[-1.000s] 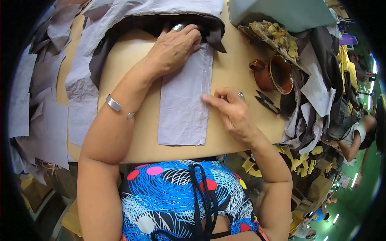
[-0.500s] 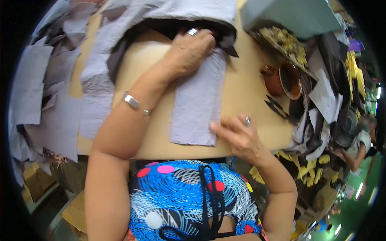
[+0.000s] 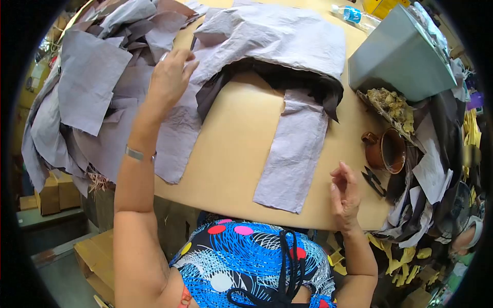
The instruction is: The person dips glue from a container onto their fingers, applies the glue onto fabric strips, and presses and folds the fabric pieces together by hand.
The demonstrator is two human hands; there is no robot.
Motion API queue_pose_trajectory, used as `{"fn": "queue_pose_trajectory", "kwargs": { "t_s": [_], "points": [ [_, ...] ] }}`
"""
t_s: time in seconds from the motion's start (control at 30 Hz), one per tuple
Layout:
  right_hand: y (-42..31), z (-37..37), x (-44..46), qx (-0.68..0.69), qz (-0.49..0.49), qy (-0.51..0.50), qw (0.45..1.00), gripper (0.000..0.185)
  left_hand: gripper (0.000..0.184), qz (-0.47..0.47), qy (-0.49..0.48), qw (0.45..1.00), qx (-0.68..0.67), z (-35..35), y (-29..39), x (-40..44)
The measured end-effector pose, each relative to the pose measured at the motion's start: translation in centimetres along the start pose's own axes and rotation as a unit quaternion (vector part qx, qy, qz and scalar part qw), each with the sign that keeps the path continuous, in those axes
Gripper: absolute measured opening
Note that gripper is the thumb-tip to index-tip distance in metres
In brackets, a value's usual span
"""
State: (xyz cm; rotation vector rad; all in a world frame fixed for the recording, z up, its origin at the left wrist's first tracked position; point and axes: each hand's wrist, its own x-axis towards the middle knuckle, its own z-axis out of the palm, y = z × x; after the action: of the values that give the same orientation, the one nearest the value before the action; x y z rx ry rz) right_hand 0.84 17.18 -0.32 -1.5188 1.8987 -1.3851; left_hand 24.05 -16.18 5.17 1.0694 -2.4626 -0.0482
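Note:
My left hand (image 3: 173,77) is over the left side of the table, above grey fabric pieces (image 3: 91,82); its fingers are loosely bent with the thumb apart, and I see nothing in them. My right hand (image 3: 346,196) hovers near the front edge, palm turned inward, fingers apart and holding nothing. Between the hands lies a grey fabric strip (image 3: 292,159), flat, its far end under a large grey cloth piece (image 3: 277,36) with a dark underside. Small black thread snips (image 3: 374,182) rest just beyond my right hand.
A brown ceramic mug (image 3: 377,151) stands on the right, beside a grey-blue bin (image 3: 398,56) and a clump of yellowish scraps (image 3: 390,105). A plastic bottle (image 3: 357,18) lies at the back. Cardboard boxes (image 3: 56,192) sit below the table on the left.
My left hand has left the large cloth's edge and moved left to the fabric pile. My right hand has drawn away from the strip. The view has shifted.

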Motion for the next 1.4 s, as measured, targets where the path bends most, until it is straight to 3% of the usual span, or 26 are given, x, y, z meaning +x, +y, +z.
{"fn": "queue_pose_trajectory", "kwargs": {
  "t_s": [0.03, 0.13, 0.27, 0.37, 0.47, 0.5, 0.6, 0.63, 0.7, 0.8, 0.9, 1.0, 1.03, 1.13, 1.3, 1.4],
  "points": [
    [-0.1, 0.0, 0.2, -0.02, -0.015, -0.011, 1.0, 0.05, 0.026, -0.019, 0.001, 1.0, 0.019, 0.2, -0.2, -0.3],
    [-0.3, 0.2, 0.4, -0.069, -0.092, -0.024, 0.993, 0.053, 0.03, -0.163, -0.141, 0.972, -0.092, -1.1, 4.2, -1.1],
    [-0.6, 0.3, 0.2, -0.131, -0.142, -0.043, 0.98, 0.056, 0.037, -0.069, -0.153, 0.896, -0.41, 1.9, 3.6, -3.4],
    [-0.5, 0.4, 0.1, -0.155, -0.163, -0.051, 0.973, 0.057, 0.032, 0.116, -0.225, 0.929, -0.271, 0.6, 6.2, -5.4],
    [-0.8, 0.4, 0.5, -0.165, -0.182, -0.057, 0.968, 0.058, 0.034, -0.009, -0.203, 0.911, -0.358, -2.5, 6.6, -5.3],
    [-1.1, 0.4, 0.8, -0.168, -0.195, -0.058, 0.965, 0.058, 0.041, -0.055, -0.136, 0.927, -0.346, -2.3, 5.4, -5.2],
    [-2.5, 0.6, 2.1, -0.158, -0.223, -0.068, 0.96, 0.058, 0.047, -0.186, -0.094, 0.976, -0.063, -1.6, 1.3, -5.8],
    [-3.0, 0.9, 2.6, -0.151, -0.23, -0.071, 0.959, 0.058, 0.047, -0.189, -0.102, 0.97, -0.116, -1.0, 0.7, -6.3],
    [-4.0, 2.0, 3.9, -0.107, -0.207, -0.1, 0.967, 0.059, 0.048, -0.194, -0.12, 0.949, -0.22, 0.0, -0.1, -7.3],
    [-5.6, 4.4, 5.7, -0.025, -0.162, -0.137, 0.977, 0.062, 0.047, -0.173, -0.093, 0.848, -0.493, 0.4, 1.6, -7.5],
    [-6.8, 6.4, 7.1, 0.061, -0.099, -0.168, 0.979, 0.066, 0.048, -0.145, -0.079, 0.836, -0.523, -0.8, 3.6, -7.1],
    [-8.0, 7.6, 8.6, 0.158, 0.013, -0.191, 0.969, 0.073, 0.048, -0.186, -0.016, 0.797, -0.574, -1.5, 4.4, -6.8],
    [-8.2, 7.9, 8.8, 0.192, 0.059, -0.197, 0.96, 0.075, 0.043, -0.22, -0.014, 0.678, -0.701, -1.7, 4.9, -6.9],
    [-8.0, 9.0, 8.9, 0.329, 0.137, -0.202, 0.912, 0.083, 0.036, -0.231, 0.004, 0.647, -0.727, -1.3, 5.0, -7.6],
    [-7.9, 10.4, 7.9, 0.375, 0.184, -0.19, 0.889, 0.089, 0.037, -0.221, 0.02, 0.716, -0.662, -1.0, 6.8, -8.2],
    [-7.6, 9.3, 8.0, 0.302, 0.175, -0.211, 0.913, 0.089, 0.039, -0.142, 0.075, 0.903, -0.399, -0.7, 6.1, -7.4]
  ]
}}
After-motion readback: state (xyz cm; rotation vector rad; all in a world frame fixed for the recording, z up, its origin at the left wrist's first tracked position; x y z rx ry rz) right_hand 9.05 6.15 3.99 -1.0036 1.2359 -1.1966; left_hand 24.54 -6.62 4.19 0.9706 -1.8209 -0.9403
